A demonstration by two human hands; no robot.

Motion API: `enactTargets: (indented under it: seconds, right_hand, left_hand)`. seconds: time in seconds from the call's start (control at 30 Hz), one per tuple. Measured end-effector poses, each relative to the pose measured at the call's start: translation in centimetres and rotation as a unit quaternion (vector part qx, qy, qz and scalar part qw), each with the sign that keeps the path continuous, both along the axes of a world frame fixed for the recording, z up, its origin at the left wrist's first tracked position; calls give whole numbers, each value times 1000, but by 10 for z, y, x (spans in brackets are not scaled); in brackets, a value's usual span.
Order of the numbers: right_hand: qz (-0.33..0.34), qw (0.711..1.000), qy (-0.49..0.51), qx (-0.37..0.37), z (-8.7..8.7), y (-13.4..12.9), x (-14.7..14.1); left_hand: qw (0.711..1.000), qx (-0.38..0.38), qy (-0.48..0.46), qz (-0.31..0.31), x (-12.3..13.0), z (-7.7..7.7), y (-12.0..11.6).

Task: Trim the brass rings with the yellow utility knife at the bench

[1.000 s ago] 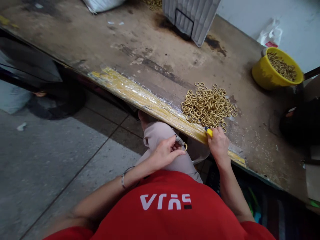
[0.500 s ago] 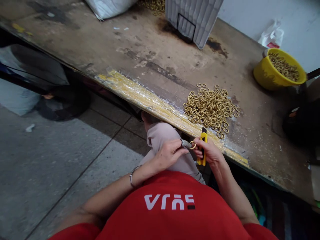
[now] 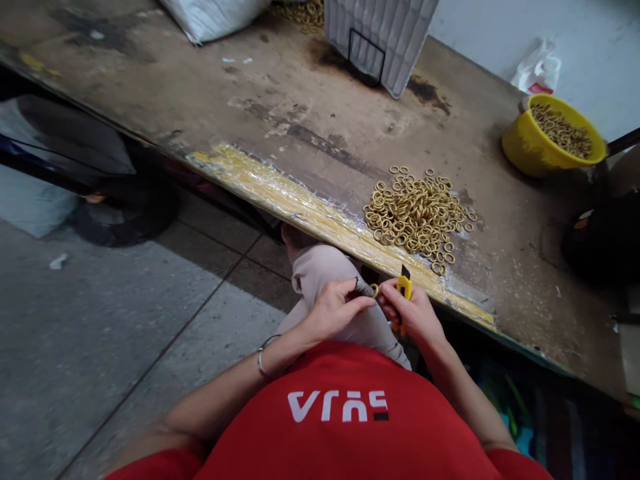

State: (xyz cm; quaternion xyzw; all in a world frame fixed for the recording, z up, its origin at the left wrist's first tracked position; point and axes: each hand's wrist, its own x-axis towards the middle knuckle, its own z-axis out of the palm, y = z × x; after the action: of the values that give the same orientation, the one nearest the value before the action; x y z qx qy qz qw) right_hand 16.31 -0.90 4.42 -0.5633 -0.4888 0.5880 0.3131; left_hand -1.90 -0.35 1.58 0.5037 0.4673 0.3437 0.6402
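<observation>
Above my lap, my left hand (image 3: 340, 308) pinches a single brass-coloured ring (image 3: 374, 290) at its fingertips; a grey wrap covers one finger. My right hand (image 3: 413, 312) is wrapped round a yellow utility knife (image 3: 404, 287), its dark blade end pointing up past the fingers. The right fingertips are close beside the ring; whether they touch it is unclear. Just beyond the hands, a loose pile of brass-coloured rings (image 3: 417, 213) lies on the worn table (image 3: 280, 87), near its yellow taped edge (image 3: 300, 200).
A yellow bucket (image 3: 535, 150) of rings stands at the right. A grey ribbed container (image 3: 380, 33) and a white sack (image 3: 217, 17) are at the back, with more rings between them. The table edge runs just ahead of my knee.
My right hand has turned, tilting the knife so that less of its handle shows. The ring and my left fingertips have shifted slightly left. The whole view has moved a little.
</observation>
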Motion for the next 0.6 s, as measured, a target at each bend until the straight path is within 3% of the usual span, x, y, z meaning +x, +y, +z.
enactTargets:
  seconds: [0.07, 0.13, 0.23, 0.33, 0.43, 0.5, 0.6]
  right_hand:
    - [37, 979, -151, 129, 2, -6, 4]
    - [88, 928, -291, 215, 2, -11, 7]
    - [148, 864, -424, 227, -1, -16, 3]
    - [160, 828, -486, 227, -6, -15, -1]
    - [141, 804, -534, 218, -13, -6, 9]
    - [92, 790, -575, 195, -17, 1, 26]
    - [24, 797, -550, 250, -19, 8, 56]
  left_hand:
    - [999, -30, -20, -3, 1, 2, 1]
    - [998, -46, -38, -7, 2, 2, 3]
    - [998, -49, -46, -13, 4, 2, 4]
    - [998, -30, -39, -31, 5, 9, 3]
    - [998, 24, -23, -62, 0, 26, -2]
    - [991, 85, -16, -104, -5, 37, -5]
    - [980, 156, 10, -124, -12, 41, -3]
